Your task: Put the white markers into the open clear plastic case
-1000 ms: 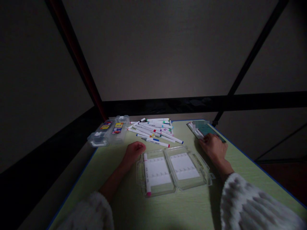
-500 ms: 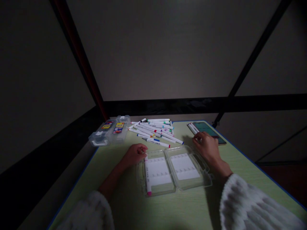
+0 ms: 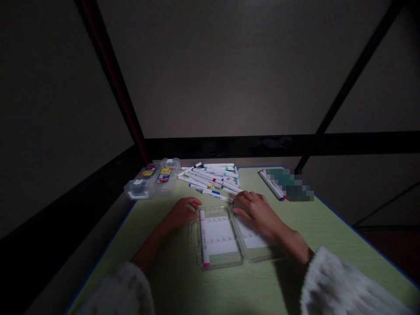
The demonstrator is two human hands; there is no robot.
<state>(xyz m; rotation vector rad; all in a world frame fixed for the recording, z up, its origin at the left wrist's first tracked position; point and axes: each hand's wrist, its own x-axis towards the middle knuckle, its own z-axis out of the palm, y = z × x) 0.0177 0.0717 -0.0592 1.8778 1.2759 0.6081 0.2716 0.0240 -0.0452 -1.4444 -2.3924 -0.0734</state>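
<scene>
An open clear plastic case (image 3: 221,264) lies flat, with white printed sheets in both halves. One white marker with a pink end (image 3: 204,240) lies along the left side of its left half. My left hand (image 3: 182,213) rests by the upper left corner of the case, fingers loosely bent and apart from the thumb. Above the right half, my right hand (image 3: 257,213) reaches left with open fingers. Its fingertips are at the end of a white marker (image 3: 215,195) at the near side of a loose marker pile (image 3: 213,175); whether they touch it I cannot tell.
Two white markers (image 3: 272,185) lie side by side along a dark tablet-like device (image 3: 293,183), partly pixelated, at the right. Closed clear cases with coloured labels (image 3: 152,181) stand at the far left. The pale green table (image 3: 183,284) has a blue edge.
My right hand has left the markers beside the device and moved left over the case to the pile. Those two markers now show in full. The left hand stays put.
</scene>
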